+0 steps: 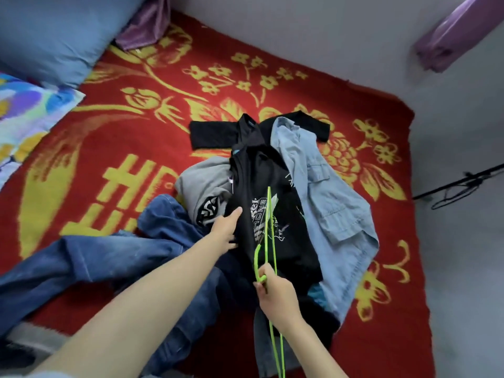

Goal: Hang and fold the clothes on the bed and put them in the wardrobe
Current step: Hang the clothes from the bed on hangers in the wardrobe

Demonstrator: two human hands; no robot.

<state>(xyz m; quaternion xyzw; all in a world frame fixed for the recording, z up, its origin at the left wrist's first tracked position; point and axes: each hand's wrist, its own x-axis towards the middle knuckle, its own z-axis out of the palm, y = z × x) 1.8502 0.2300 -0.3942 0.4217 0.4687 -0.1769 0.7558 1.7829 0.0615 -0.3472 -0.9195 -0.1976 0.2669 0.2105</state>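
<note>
On the bed, nothing is hung yet: your right hand grips a green hanger, and your left hand touches the black printed T-shirt, grasp unclear.

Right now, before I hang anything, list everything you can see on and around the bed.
green hanger: one, bright green, over the black T-shirt
black T-shirt: one, white print, top of pile
light blue shirt: one, pile's right side
grey garment: one, left, under the T-shirt
jeans: one, dark blue, near left
black garment: one, far side of pile
blanket: one, red and yellow, under everything
blue pillow: one, far left
floral pillow: one, left edge
purple cloth: one, beside blue pillow
left hand: at the T-shirt's left edge
right hand: fingers gripping the hanger
</note>
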